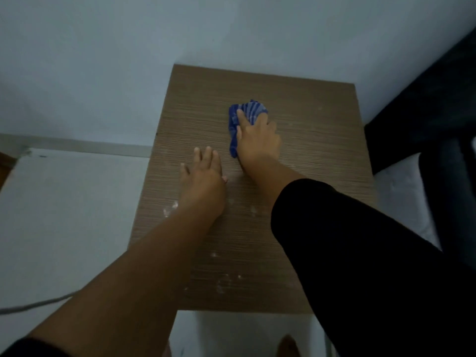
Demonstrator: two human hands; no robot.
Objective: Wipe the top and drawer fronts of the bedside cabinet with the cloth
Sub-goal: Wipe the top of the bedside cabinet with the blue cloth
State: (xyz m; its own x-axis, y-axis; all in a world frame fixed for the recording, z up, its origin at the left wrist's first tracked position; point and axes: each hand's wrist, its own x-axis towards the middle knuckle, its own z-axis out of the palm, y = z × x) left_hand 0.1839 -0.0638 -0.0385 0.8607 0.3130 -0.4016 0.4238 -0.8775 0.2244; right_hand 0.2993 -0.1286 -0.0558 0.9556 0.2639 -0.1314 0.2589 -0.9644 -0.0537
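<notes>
I look straight down on the bedside cabinet's brown wood-grain top, which carries pale dusty smudges near its front and left. My right hand presses a bunched blue striped cloth flat on the middle of the top, fingers spread over it. My left hand lies flat on the top just left of it, fingers apart, holding nothing. The drawer fronts are hidden below the top's front edge.
A pale wall stands behind and to the left of the cabinet. A dark bed frame and white bedding flank the right side. A grey cable runs across the light floor at lower left.
</notes>
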